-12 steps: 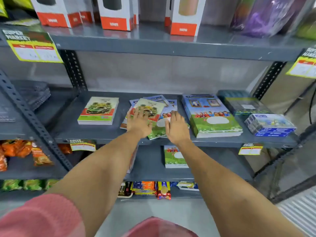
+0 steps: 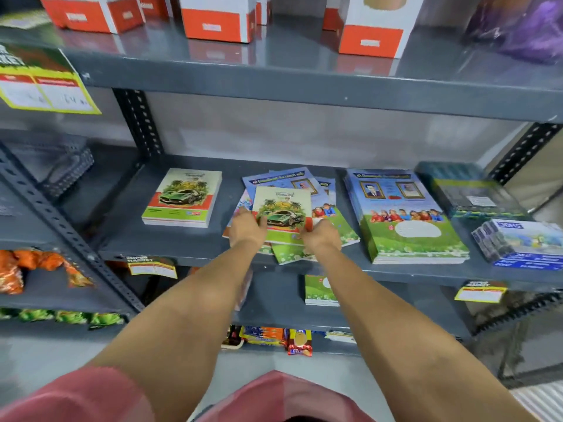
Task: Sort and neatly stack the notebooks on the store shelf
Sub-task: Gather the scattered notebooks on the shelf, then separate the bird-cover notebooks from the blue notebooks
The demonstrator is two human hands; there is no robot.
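Setting: grey metal store shelf [image 2: 182, 254] in front of me, several tiers, pale wall behind.
Far left, side bay: orange snack packets [image 2: 18, 269] on a lower tier, green packets [image 2: 61, 316] below them; a dark mesh basket [image 2: 70, 169] on the tier above.
Upper left edge: yellow price card [image 2: 45, 89] hanging from the top tier.
Top tier: row of white and orange boxes [image 2: 219, 22]; purple wrapped goods [image 2: 524, 25] at the far right.
Middle tier, left: neat stack of car notebooks [image 2: 182, 197], squared up, lying flat, well apart from the loose pile.
Left hand [image 2: 246, 228]: fingers closed on the left edge of the top car notebook [image 2: 283, 213], thumb over the cover.
Middle tier, centre: loose pile of blue and green notebooks [image 2: 332, 214], fanned out crookedly, one corner overhanging the front edge; the car notebook I hold sits on top of it.
Right hand [image 2: 323, 237]: fingers curled at the lower right corner of the same car notebook, gripping it.
Middle tier, right of centre: tall tidy stack of blue and green notebooks [image 2: 405, 220], just beside the loose pile.
Middle tier, far right: dark wrapped packs [image 2: 469, 193] at the back, blue and white boxes [image 2: 524, 245] at the front.
Tier below: small stack of green notebooks [image 2: 320, 290], partly hidden by my right forearm.
Bottom tier: biscuit packets [image 2: 274, 338], blurred.
Foreground: pink sleeve [image 2: 76, 397] at lower left.
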